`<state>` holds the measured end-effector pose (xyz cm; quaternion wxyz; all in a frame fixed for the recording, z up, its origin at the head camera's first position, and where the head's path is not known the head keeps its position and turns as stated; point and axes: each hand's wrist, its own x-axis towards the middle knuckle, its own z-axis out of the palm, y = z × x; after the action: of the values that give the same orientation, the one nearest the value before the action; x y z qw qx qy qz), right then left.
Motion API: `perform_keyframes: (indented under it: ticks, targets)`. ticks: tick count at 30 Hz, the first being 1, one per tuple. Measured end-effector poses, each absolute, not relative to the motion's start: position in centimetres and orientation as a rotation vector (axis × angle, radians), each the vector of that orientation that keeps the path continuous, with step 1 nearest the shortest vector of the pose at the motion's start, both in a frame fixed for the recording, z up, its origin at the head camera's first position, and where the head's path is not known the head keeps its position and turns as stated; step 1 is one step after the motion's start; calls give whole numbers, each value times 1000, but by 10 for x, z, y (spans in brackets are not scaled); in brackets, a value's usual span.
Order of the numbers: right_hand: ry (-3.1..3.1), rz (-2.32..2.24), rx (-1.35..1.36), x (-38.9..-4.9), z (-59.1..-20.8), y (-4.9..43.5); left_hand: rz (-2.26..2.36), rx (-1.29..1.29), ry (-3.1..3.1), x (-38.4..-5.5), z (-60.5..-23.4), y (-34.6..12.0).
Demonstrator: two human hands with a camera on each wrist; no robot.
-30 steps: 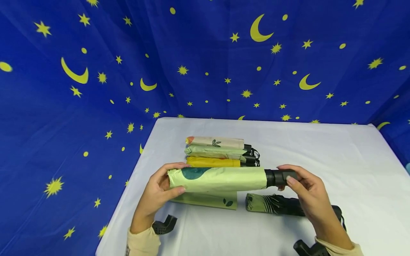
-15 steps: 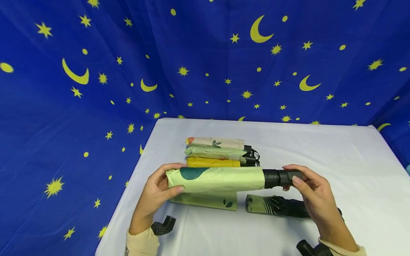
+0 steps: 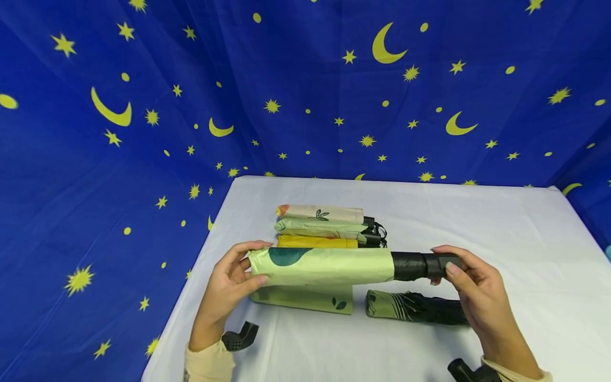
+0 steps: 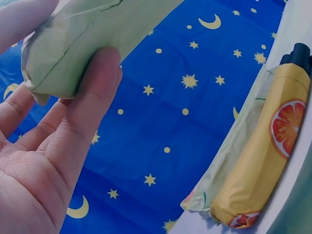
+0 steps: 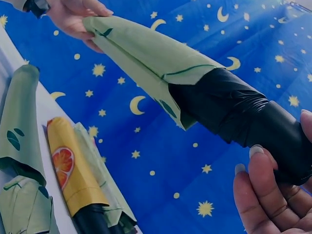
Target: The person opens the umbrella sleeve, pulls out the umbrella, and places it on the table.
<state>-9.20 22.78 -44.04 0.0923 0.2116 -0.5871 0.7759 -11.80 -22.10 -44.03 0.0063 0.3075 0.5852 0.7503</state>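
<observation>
A folded umbrella [image 3: 410,266] with a black handle is held level above the table, partly inside a pale green sleeve [image 3: 334,267] with a dark teal patch. My left hand [image 3: 229,284] pinches the sleeve's left end between thumb and fingers. In the left wrist view, the thumb presses on the green sleeve [image 4: 73,48]. At the other end my right hand [image 3: 477,292] grips the black handle, thumb in front. Bunched black fabric [image 5: 219,105] shows between sleeve mouth and handle in the right wrist view.
Behind lie a cream umbrella [image 3: 334,213], a green one [image 3: 320,227] and a yellow one [image 3: 317,242] with orange-slice print. Nearer are a flat green sleeve [image 3: 310,301] with leaf print and a green-and-black folded umbrella [image 3: 415,307]. A white-covered table [image 3: 525,228] meets a blue star-patterned curtain [image 3: 310,69].
My right hand has moved right with the handle, and more black fabric shows beyond the sleeve's mouth. The left hand and sleeve have shifted slightly left.
</observation>
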Motion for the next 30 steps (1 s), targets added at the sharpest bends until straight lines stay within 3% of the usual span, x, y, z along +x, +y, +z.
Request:
perform_keyframes:
  ticks: [30]
  targets:
    - [-1768, 2298, 494, -84, -440, 246, 2342, 918, 1891, -115, -440, -230]
